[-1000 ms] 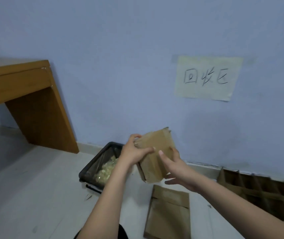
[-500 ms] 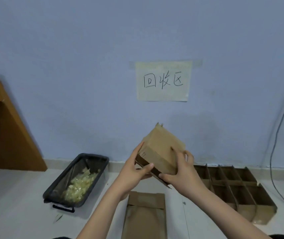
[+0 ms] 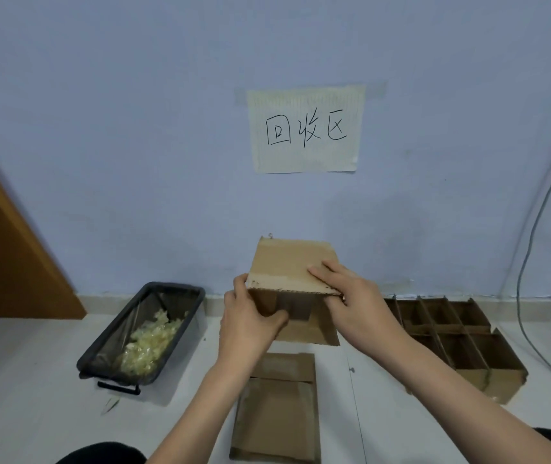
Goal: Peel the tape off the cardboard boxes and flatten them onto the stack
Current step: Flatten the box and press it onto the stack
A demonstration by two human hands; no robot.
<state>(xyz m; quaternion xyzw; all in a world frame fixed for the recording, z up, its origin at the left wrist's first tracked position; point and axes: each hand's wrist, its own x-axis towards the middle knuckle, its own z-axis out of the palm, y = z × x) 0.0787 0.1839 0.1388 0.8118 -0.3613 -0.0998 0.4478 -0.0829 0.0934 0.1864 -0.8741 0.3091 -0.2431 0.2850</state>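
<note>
Cardboard box (image 3: 292, 262) held in mid-air at centre frame, open side toward the camera, top panel tilted up toward the wall. Left hand (image 3: 249, 321) grips the box's left wall, thumb curled inside the opening. Right hand (image 3: 356, 303) pinches the top panel at its right front edge, fingers (image 3: 326, 271) laid flat on top and thumb beneath. Directly below, at lower centre, flattened cardboard stack (image 3: 277, 416) lies on the pale floor (image 3: 33, 380). At lower left, black bin (image 3: 140, 336) lined with clear plastic, containing crumpled yellowish tape (image 3: 148, 343). At right, cardboard divider tray (image 3: 451, 336) against the wall base. Upper centre: paper sign (image 3: 305, 128) with handwritten characters, taped to the blue wall (image 3: 116, 128). Left edge: wooden furniture (image 3: 6, 256). Right edge: grey cable (image 3: 531, 246) hanging down the wall.
</note>
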